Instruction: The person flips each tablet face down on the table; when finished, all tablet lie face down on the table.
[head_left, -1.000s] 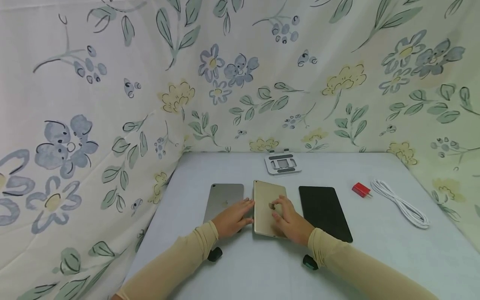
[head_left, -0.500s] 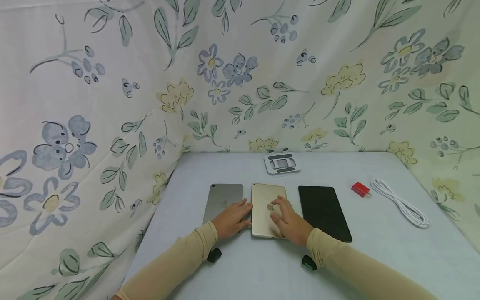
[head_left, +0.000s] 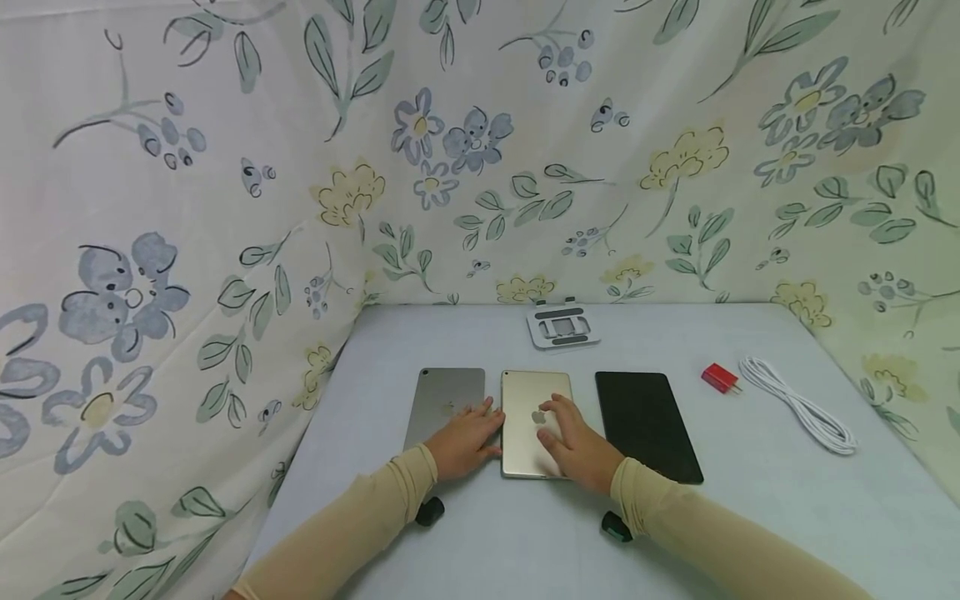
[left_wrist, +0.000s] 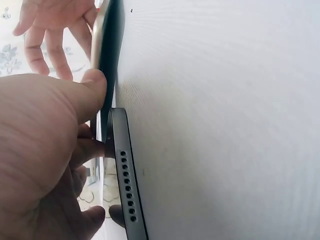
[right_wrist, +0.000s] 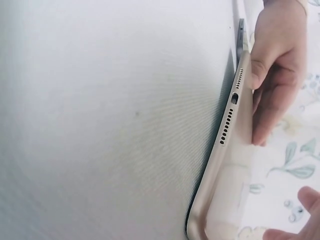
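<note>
A gold tablet point(head_left: 523, 427) lies below the frame's centre, its left edge slightly raised. The left hand point(head_left: 463, 440) touches that edge, grip loose; the right hand point(head_left: 583, 446) hovers above, spread and empty. Rightward lies a black tablet point(head_left: 645, 425).

left forearm point(head_left: 341, 527) sleeved, angled forward and inward | left hand point(head_left: 467, 439) back uppermost, fingers pointing forward-right, thumb apart from them | right forearm point(head_left: 723, 533) sleeved, mirroring that slant | right hand point(head_left: 583, 446) back uppermost, fingers slightly bent, pointing forward-left, thumb and forefinger spread | hands near each other, fingertips apart
</note>
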